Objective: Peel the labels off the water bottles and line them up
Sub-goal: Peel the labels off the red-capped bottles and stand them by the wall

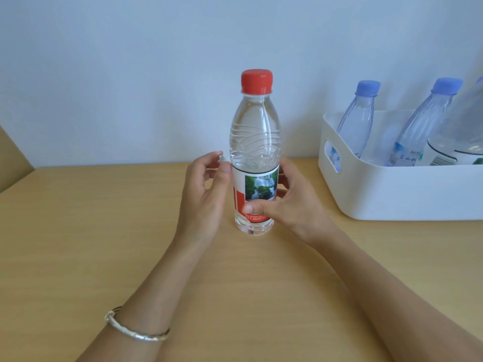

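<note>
- Bottle [254,142], red cap [256,81] on, stands upright on the table [104,218], mid-frame, close to the wall [130,74].
- Label [257,189] wraps the lower half of the bottle: white band on top, red below, a waterfall photo facing the camera. It looks fully attached.
- Right hand [292,202] grips the bottle from the right, thumb pressed across the lower front of the label, fingers curled round the back.
- Left hand [206,194] is at the bottle's left side, thumb tip against the label's top edge, fingers curled and clear of the bottle. Can't tell if it pinches anything.
- Bracelet [136,330], silver, on the left wrist.
- White bin [392,194] sits on the table at right, apart from the hands.
- Three blue-capped bottles lean inside the bin: first [355,126], second [423,126], third [465,131] cut off by the frame edge. All still have their labels on.
</note>
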